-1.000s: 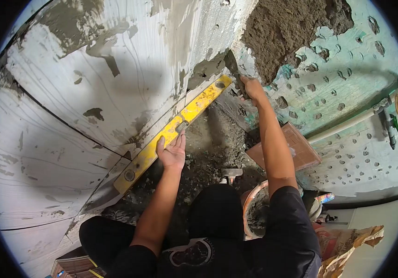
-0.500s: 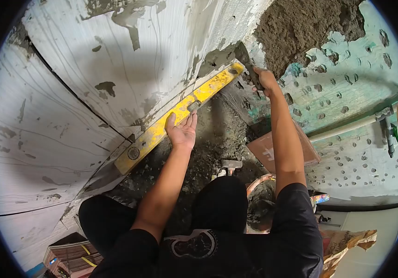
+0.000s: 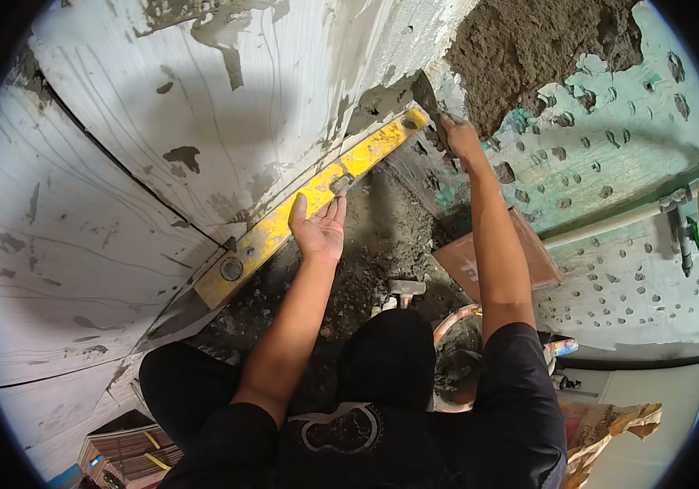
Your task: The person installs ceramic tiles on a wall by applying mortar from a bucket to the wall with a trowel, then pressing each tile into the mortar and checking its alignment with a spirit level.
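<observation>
Head view: left hand (image 3: 319, 232) is resting palm up, fingers loose, against the yellow level (image 3: 378, 148), probably steadying it along the white wall's bottom edge. Right hand (image 3: 461, 140) is gripping some dark tool (image 3: 434, 104) by the level's far end, likely choked up for control.

No text could be read. Print on the bag (image 3: 595, 430) at four o'clock and the shirt (image 3: 337, 429) at six was illegible.
</observation>
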A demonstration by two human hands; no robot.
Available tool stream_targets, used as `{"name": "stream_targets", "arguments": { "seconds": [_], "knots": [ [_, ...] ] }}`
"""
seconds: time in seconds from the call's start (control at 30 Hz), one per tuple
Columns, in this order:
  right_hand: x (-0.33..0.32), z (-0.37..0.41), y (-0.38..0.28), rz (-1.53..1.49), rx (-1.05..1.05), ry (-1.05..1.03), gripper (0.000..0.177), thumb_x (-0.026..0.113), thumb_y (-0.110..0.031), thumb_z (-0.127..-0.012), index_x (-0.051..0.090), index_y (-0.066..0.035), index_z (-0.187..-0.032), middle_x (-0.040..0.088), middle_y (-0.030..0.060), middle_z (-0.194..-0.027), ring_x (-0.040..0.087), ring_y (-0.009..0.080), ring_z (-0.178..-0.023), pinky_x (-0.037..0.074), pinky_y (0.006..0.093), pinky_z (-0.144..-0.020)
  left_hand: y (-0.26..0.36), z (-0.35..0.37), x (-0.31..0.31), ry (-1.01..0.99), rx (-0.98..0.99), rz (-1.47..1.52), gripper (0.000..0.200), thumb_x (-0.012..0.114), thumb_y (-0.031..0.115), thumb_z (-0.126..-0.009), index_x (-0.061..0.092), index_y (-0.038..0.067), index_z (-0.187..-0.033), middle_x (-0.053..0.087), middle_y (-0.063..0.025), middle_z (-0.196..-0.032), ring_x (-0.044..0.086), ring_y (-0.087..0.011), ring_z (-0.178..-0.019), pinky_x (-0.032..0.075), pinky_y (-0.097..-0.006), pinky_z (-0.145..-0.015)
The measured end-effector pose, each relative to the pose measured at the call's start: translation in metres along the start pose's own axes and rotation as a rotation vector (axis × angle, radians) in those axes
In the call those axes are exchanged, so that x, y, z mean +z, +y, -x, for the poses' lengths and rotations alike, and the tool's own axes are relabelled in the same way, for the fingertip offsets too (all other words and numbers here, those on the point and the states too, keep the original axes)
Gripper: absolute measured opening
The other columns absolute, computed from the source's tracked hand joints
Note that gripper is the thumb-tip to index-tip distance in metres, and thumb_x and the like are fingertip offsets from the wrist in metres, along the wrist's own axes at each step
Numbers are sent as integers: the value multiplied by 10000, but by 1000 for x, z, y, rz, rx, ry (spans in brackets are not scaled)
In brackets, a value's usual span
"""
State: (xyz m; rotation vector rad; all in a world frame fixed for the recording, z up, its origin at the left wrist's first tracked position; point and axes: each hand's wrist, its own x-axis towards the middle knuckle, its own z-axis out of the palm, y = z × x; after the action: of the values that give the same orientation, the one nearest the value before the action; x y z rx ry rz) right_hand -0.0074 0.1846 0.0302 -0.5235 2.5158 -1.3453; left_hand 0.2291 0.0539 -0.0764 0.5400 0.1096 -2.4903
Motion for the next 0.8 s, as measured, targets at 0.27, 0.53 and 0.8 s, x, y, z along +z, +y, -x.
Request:
{"name": "stream_targets", "arguments": {
  "seconds": [0.27,0.53,0.8],
  "knots": [
    [27,20,1,-270,133,-32,309,407,-248,-904,574,11,-891,587,76,-642,498,128,-451,405,261,-339,1,3,2,6,-1,-17,504,547,312,-810,450,-25,-1172,464,-183,-1211,449,-365,-1119,367,-412,-980],
    [70,77,-26,-437,159,-181,304,413,-250,-910,546,13,-834,565,88,-660,514,131,-450,465,262,-371,1,1,-1,-28,-23,-53,561,537,345,-816,411,-31,-1213,405,-187,-1262,434,-355,-1134,340,-393,-996],
    [92,110,-42,-365,-1,-218,304,459,-252,-894,557,30,-840,557,78,-596,509,121,-412,407,262,-346,-1,4,5,-24,7,-75,579,534,354,-816,407,-69,-1191,423,-209,-1227,437,-350,-1126,356,-393,-988]
  ]
}}
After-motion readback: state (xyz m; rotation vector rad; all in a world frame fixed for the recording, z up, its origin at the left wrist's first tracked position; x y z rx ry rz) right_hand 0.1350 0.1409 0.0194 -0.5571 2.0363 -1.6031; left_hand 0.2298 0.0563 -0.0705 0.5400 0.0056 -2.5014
